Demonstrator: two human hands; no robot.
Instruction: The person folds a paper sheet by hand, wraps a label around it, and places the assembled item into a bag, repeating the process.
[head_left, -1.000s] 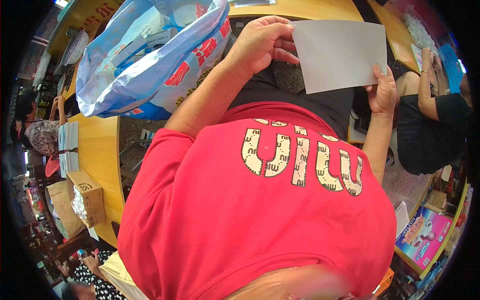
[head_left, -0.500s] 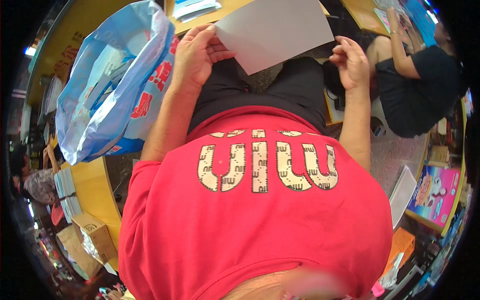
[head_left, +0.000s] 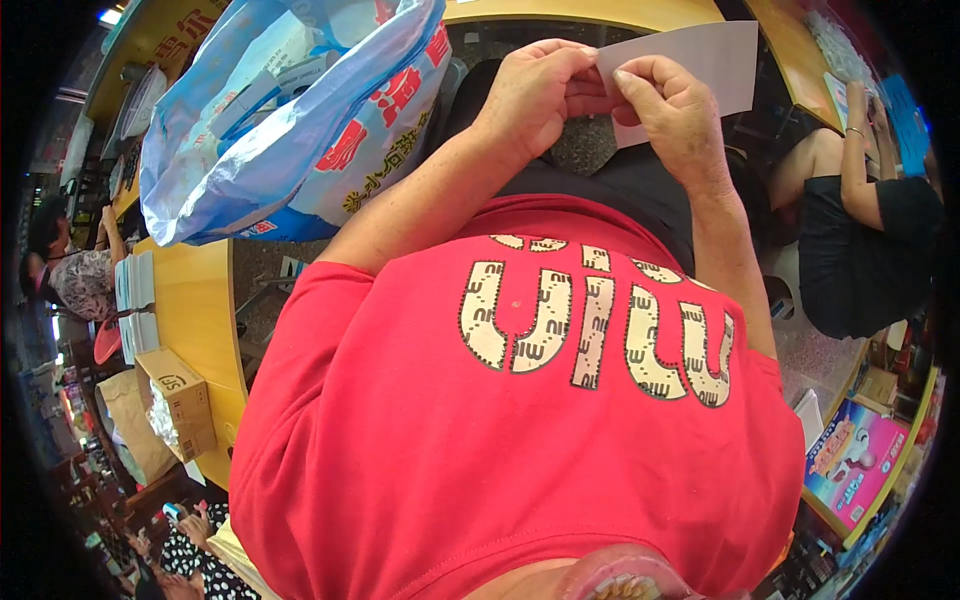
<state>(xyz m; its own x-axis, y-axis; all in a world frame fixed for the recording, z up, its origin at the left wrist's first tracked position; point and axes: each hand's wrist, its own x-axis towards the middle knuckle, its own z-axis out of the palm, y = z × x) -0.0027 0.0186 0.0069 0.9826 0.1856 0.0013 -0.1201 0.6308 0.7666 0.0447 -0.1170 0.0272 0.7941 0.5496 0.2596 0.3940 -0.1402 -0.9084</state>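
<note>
A white sheet of paper is up in front of my lap, its near left corner between my two hands. My left hand pinches its left edge, thumb on top and the other fingers curled under. Right beside it, my right hand has thumb and forefinger closed on the same edge and covers part of the sheet. Left of my hands stands a big blue and white plastic bag with red printing. Its mouth gapes, and blue and grey items lie inside.
Beyond the paper runs a yellow tabletop. To the right sits another person in black, hands at another table. A cardboard box and stacked white papers are on the left; a pink and blue box is at lower right.
My right hand has come left from the sheet's right side to its left edge, beside my left hand. The sheet and left hand now appear farther right, and the view has shifted.
</note>
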